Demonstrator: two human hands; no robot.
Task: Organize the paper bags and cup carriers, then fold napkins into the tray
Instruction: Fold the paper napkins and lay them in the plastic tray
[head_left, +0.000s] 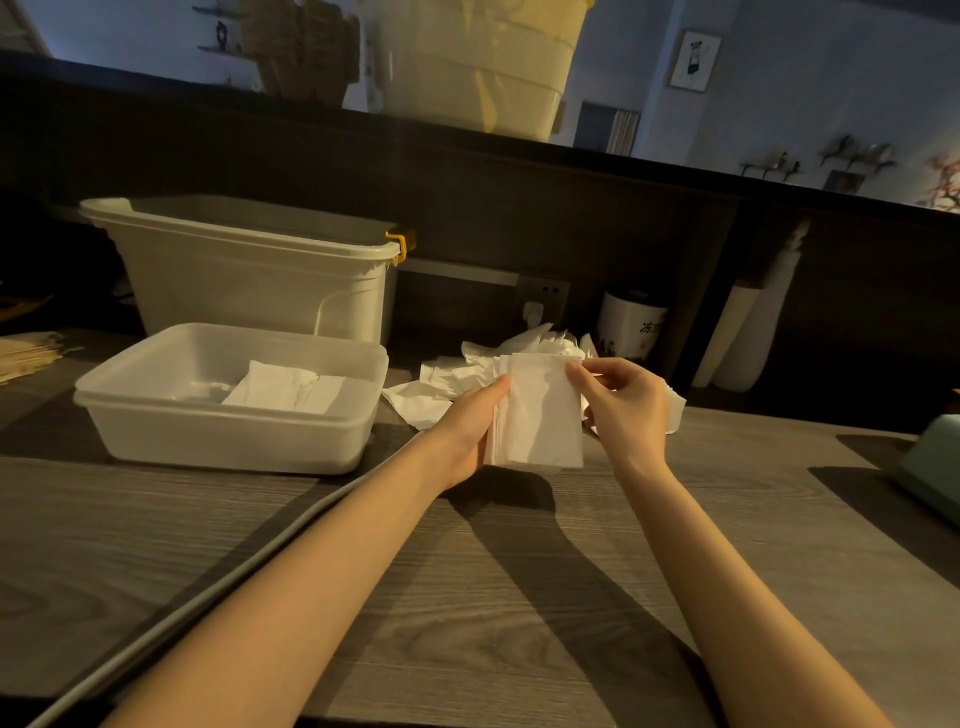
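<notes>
A small stack of folded white napkins (540, 415) is held upright above the wooden counter. My left hand (470, 431) grips its left edge from below. My right hand (623, 400) pinches the top right corner of the front napkin. Behind them lies a loose heap of unfolded napkins (457, 374). To the left stands a shallow white tray (156, 431) with a few folded napkins (291, 392) lying inside it.
A tall white bin (249, 270) with a yellow clasp stands behind the tray. Brown paper bags (26, 353) lie at the far left edge. A white canister (631, 322) and a pale green object (935, 467) are at the right. A grey cable (208, 592) crosses the counter.
</notes>
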